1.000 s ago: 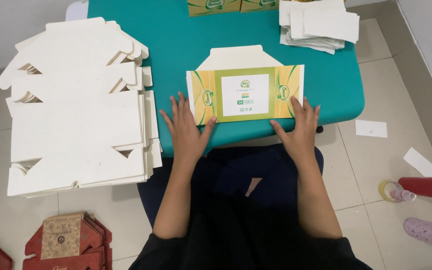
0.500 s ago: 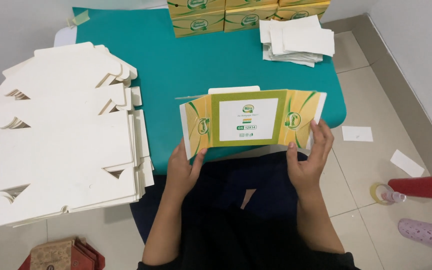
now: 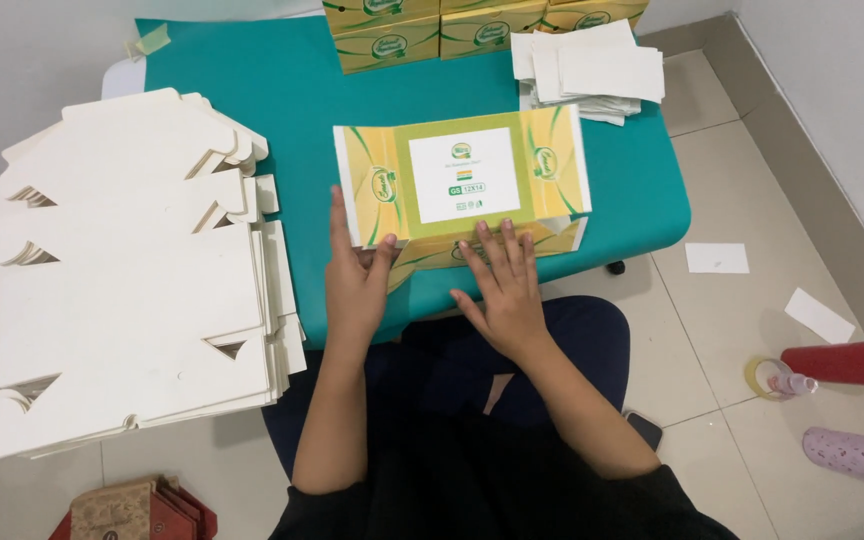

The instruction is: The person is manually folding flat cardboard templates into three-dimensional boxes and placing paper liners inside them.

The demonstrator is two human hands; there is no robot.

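Table (image 3: 262, 90), teal top, rounded corners. On it: one yellow-green printed carton (image 3: 462, 185), part-folded, near front edge; row of finished yellow-green boxes (image 3: 472, 25) along far edge; stack of white card sheets (image 3: 592, 70) at far right; large pile of flat white die-cut blanks (image 3: 122, 290) overhanging the left side.

Floor (image 3: 742, 340), pale tile: two white paper slips (image 3: 717, 258), tape roll (image 3: 767, 378).
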